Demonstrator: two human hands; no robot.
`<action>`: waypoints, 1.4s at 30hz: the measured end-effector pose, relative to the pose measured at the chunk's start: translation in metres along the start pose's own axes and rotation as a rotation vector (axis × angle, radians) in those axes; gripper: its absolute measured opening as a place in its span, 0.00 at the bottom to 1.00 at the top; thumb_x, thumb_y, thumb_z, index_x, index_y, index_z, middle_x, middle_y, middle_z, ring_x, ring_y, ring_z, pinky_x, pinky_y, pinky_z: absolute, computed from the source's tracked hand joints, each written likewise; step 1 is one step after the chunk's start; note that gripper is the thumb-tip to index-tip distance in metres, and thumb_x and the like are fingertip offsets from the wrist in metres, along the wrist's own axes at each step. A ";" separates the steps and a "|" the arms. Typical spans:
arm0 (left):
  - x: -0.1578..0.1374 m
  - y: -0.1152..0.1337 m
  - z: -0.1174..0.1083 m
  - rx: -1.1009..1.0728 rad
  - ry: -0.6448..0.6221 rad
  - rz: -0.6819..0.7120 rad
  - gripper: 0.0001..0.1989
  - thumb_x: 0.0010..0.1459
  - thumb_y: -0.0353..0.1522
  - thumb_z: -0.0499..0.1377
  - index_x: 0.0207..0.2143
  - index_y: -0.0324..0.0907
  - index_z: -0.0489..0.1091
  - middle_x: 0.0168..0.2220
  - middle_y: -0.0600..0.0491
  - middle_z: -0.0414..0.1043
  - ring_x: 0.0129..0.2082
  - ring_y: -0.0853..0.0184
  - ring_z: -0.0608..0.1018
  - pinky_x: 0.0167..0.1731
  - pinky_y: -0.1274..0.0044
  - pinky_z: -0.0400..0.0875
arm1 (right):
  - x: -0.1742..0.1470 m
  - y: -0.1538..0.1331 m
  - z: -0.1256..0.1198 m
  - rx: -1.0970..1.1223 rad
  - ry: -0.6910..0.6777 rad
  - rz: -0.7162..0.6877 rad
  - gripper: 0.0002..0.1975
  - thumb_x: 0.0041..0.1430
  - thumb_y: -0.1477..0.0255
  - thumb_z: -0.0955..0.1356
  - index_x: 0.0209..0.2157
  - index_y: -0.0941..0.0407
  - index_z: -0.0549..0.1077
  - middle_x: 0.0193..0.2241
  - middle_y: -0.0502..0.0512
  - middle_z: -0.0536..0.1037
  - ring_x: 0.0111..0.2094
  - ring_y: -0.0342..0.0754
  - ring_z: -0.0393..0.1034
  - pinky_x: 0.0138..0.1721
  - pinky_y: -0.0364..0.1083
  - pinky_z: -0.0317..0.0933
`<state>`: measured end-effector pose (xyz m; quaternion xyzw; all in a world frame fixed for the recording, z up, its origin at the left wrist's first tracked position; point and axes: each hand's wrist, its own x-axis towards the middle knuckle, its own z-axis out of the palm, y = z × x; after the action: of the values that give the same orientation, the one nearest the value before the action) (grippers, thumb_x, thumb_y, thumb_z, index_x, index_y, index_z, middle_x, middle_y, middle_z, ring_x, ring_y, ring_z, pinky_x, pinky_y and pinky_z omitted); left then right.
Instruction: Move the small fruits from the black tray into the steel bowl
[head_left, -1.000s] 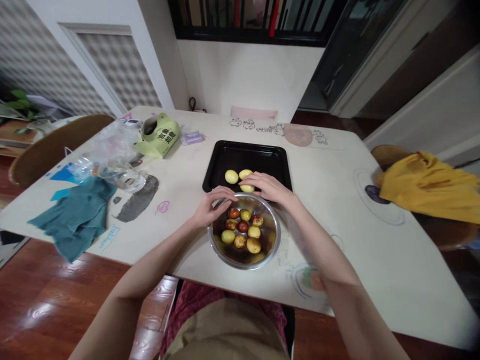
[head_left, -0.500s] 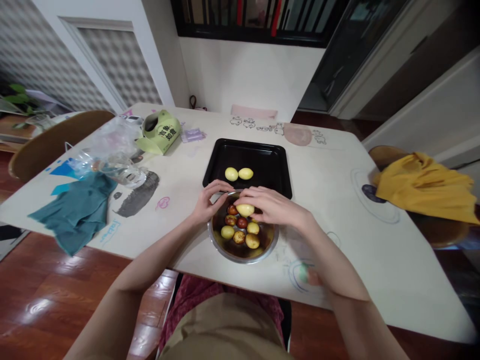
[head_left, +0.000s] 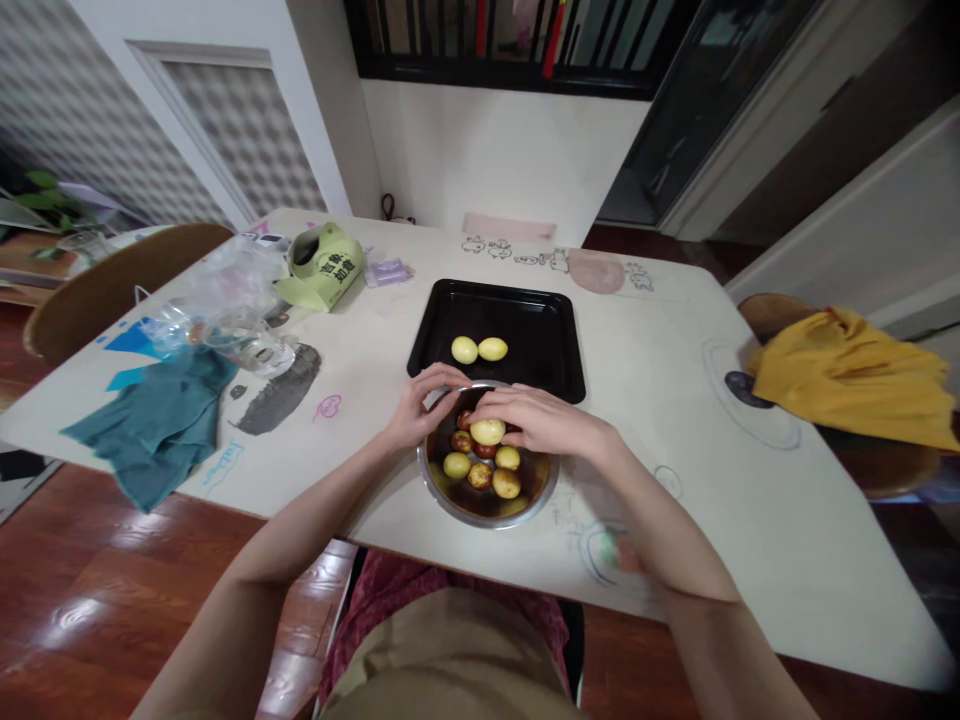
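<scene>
A round metal bowl [head_left: 487, 518] stands close in front of me near the table's edge. Inside lie several oval fruits, some yellow-green like this yellow fruit [head_left: 457, 465], others mottled red-brown like this brown fruit [head_left: 462, 441]. My right hand [head_left: 544, 417] reaches over the bowl, its fingers closed around a pale yellow fruit [head_left: 487, 431] above the rest. At the bowl's far left rim, my left hand [head_left: 424, 405] grips the edge with fingers and thumb. Just beyond the bowl is a black tray [head_left: 532, 325], where two yellow fruits [head_left: 478, 349] rest side by side.
To the left are a teal cloth [head_left: 161, 420], a clear glass [head_left: 259, 345] lying on its side, crumpled clear plastic [head_left: 225, 280] and a green paper box [head_left: 330, 265]. A purple packet [head_left: 388, 271] lies behind. Yellow fabric [head_left: 847, 375] hangs over a chair at the right.
The yellow fruit in my right hand has shifted slightly toward me and lower in the bowl, now covering part of a brown fruit. My left hand stays at the rim.
</scene>
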<state>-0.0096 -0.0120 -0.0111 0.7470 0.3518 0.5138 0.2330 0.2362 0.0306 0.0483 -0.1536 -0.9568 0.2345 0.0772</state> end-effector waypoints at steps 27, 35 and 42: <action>0.004 -0.003 -0.003 0.113 0.117 0.039 0.11 0.74 0.32 0.56 0.44 0.43 0.80 0.44 0.46 0.81 0.48 0.61 0.80 0.52 0.66 0.76 | 0.013 0.112 0.028 -0.188 0.313 0.247 0.37 0.67 0.81 0.63 0.74 0.46 0.57 0.74 0.59 0.59 0.73 0.60 0.55 0.66 0.67 0.61; 0.001 -0.002 -0.002 0.123 0.071 0.063 0.12 0.74 0.31 0.55 0.45 0.43 0.79 0.44 0.46 0.80 0.49 0.60 0.80 0.51 0.65 0.76 | 0.015 0.112 0.029 -0.198 0.366 0.246 0.30 0.67 0.79 0.65 0.68 0.50 0.67 0.61 0.63 0.70 0.60 0.61 0.69 0.61 0.64 0.68; 0.003 -0.006 -0.005 0.137 0.042 0.023 0.11 0.73 0.34 0.56 0.48 0.43 0.79 0.47 0.45 0.81 0.52 0.58 0.79 0.55 0.62 0.75 | 0.017 0.115 0.035 -0.090 0.411 0.180 0.27 0.64 0.79 0.68 0.63 0.49 0.68 0.64 0.60 0.67 0.63 0.59 0.66 0.64 0.63 0.66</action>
<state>-0.0152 -0.0055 -0.0118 0.7542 0.3823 0.5067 0.1682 0.2421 0.1188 -0.0352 -0.2860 -0.9128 0.1614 0.2426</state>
